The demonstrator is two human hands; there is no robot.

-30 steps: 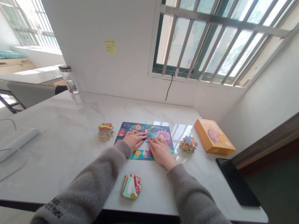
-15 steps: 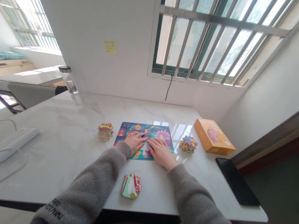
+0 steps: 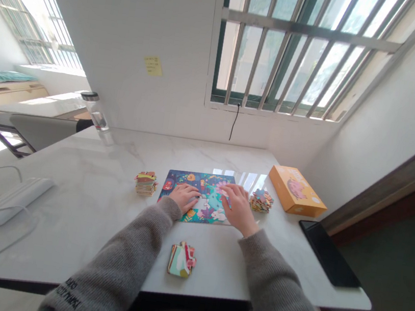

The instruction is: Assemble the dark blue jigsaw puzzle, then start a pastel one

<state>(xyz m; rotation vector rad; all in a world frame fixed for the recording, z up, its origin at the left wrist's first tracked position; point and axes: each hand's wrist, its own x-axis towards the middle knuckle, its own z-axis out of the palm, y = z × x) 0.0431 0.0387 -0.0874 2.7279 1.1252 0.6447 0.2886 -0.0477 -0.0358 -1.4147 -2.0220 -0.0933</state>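
Observation:
A colourful jigsaw puzzle [image 3: 212,205] with animals and plants lies flat on the white table, with a pale gap near its middle. My left hand [image 3: 185,196] rests on its left half, fingers stretched out flat beside the gap. Over the right part of the puzzle, my right hand [image 3: 239,206] is slightly raised, its fingers apart and holding nothing that I can see. Stacks of puzzle pieces stand around: one stack [image 3: 145,183] to the left, another stack [image 3: 261,200] just right of my right hand, and a third stack [image 3: 182,260] nearer to me, between my forearms.
An orange box [image 3: 297,190] sits at the back right, with a black phone-like slab [image 3: 328,252] in front of it. A white power strip [image 3: 11,201] with cables lies at the left. A clear bottle [image 3: 96,110] stands at the far left edge.
My right hand has lifted and moved right, away from the puzzle's middle, uncovering the gap and more of the picture. My left hand has shifted slightly left and stays on the puzzle.

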